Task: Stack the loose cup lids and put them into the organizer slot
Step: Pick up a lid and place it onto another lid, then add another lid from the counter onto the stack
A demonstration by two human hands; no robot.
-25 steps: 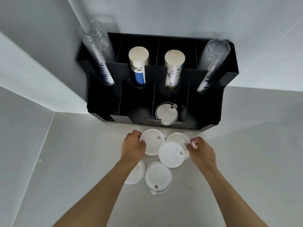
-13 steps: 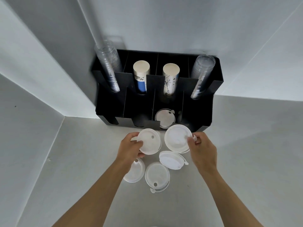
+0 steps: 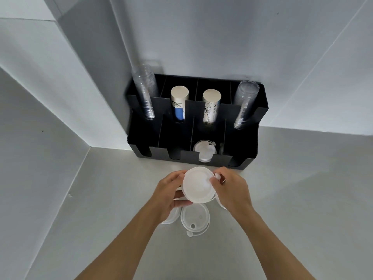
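- 2 hands are in view: the left hand (image 3: 171,194) and the right hand (image 3: 230,188), both closed on the same lids.
- The held lids (image 3: 198,185) are white and pressed together between the hands, above the desk (image 3: 101,209). I cannot count how many are in this bundle.
- 1 loose lid (image 3: 194,218) lies flat on the desk just below the hands. 1 more lid (image 3: 170,218) is half hidden under the left hand, and an edge of another (image 3: 221,203) shows beside the right wrist.
- The black organizer (image 3: 248,138) stands near, behind the hands. 1 lid stack (image 3: 204,151) sits in its front slot.
- It holds 2 clear cup stacks (image 3: 146,93) and 2 paper cup stacks (image 3: 178,104).
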